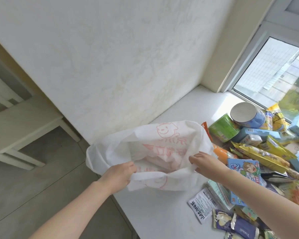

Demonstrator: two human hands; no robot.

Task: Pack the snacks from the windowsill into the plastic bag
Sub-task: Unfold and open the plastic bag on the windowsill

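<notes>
A white plastic bag (164,144) with red print lies on the windowsill (164,213) with its mouth held wide. My left hand (118,175) grips the near left rim. My right hand (203,163) pinches the right rim. The inside of the bag looks empty of snacks. A heap of snacks (259,152) covers the sill to the right: a blue cup (247,115), a green can (223,128), yellow packets (259,155), a blue cartoon packet (245,173), purple wrapped pieces (238,225) and a white sachet (203,207).
A white wall (119,57) rises behind the bag. The window (280,73) closes off the sill at the far right. A pale wooden table (16,128) stands on the grey tiled floor (41,187) to the left.
</notes>
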